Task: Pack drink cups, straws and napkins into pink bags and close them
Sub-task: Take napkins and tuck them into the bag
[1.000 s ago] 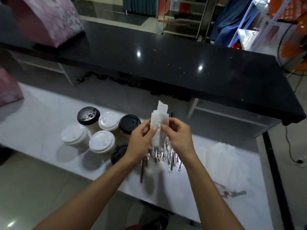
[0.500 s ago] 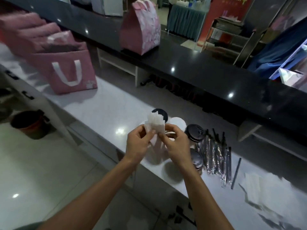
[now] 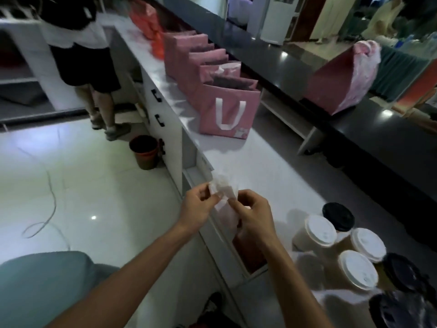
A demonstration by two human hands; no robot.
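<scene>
both hands are working a small wad of napkins (image 3: 223, 188) out over the front edge of the white counter (image 3: 267, 176). left hand (image 3: 197, 208) is pinching the left side of the napkins with curled fingers, right hand (image 3: 254, 217) is pinching the lower right part the same way. blur is hiding whether they are folding or separating sheets.

progress, judging by layout: early to mid. one closed pink bag (image 3: 343, 79) is sitting up on the black upper counter (image 3: 295, 65), looks finished. a row of pink bags (image 3: 203, 58) is standing on the white counter further along, tops open; the nearest open bag (image 3: 228, 110) is showing its white handle. contents are not readable from here. lidded drink cups (image 3: 338, 249), white and black lids, are sitting unpacked at the person's right. no straws are showing in this view.

left to do: napkins, cups, straws into bags, then closing.

around: another person (image 3: 80, 55) is standing by the far end, a dark bin (image 3: 144, 151) is sitting on the floor beside the cabinet, a cable (image 3: 47, 200) is lying on the tiles. the counter stretch between hands and nearest bag is looking passable.
</scene>
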